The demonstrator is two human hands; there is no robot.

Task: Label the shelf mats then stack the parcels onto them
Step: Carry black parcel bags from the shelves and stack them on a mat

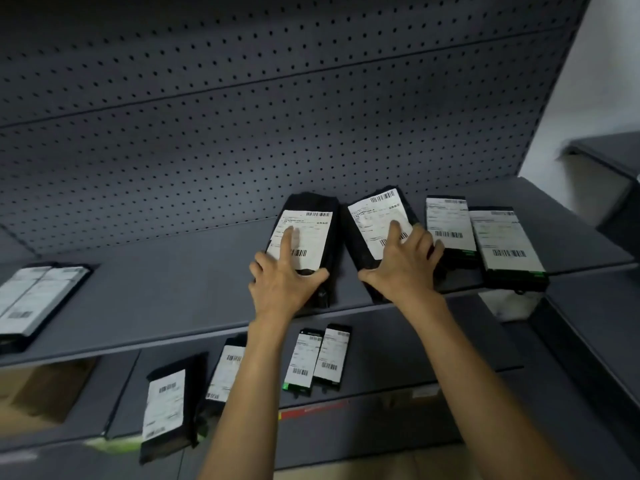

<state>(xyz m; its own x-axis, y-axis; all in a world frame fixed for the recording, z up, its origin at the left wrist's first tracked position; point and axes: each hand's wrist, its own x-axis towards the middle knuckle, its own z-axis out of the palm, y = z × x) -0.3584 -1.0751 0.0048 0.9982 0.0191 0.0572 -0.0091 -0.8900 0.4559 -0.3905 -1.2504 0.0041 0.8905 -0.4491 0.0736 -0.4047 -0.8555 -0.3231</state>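
Two black parcels with white shipping labels lie side by side on the upper grey shelf (180, 289). My left hand (282, 275) rests on the left parcel (313, 223), forefinger straight on its label and thumb spread across its near end. My right hand (403, 261) lies flat on the right parcel (372, 220), fingers spread over the label. Two more labelled parcels (446, 223) (504, 244) sit to the right on the same shelf. I cannot see any shelf mats.
A flat labelled parcel (34, 299) lies at the shelf's far left. The lower shelf (398, 344) carries several black parcels (166, 410) (322, 358). A perforated back panel (242, 116) rises behind. Another shelf unit (609, 154) stands at the right.
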